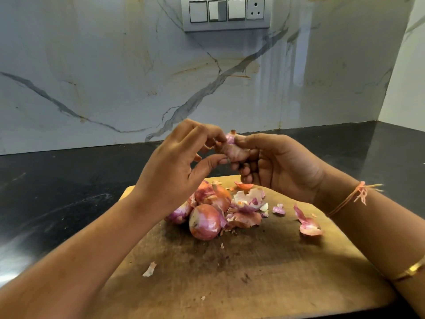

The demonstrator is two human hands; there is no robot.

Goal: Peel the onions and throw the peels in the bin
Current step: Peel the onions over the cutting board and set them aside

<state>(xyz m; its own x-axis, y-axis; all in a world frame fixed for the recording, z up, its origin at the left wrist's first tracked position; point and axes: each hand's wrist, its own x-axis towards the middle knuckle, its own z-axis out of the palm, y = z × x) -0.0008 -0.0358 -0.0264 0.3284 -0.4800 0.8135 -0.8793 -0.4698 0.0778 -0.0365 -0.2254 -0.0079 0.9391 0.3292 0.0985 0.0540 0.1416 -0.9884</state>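
Note:
A small pink onion [233, 148] is held up above the wooden cutting board [241, 272]. My right hand [276, 164] grips it from the right, fingers curled under it and thumb on top. My left hand [181, 164] pinches the onion's skin at its left side with thumb and fingertips. On the board below lies a cluster of several unpeeled onions [203, 221]. A pile of loose peels [247, 204] sits beside them, and a larger peel [308, 223] lies off to the right. No bin is in view.
The board lies on a black stone counter [57, 192] that runs back to a marble-patterned wall [138, 77]. A switch and socket panel [226, 12] is mounted high on the wall. A small peel scrap [149, 269] lies on the board's left part.

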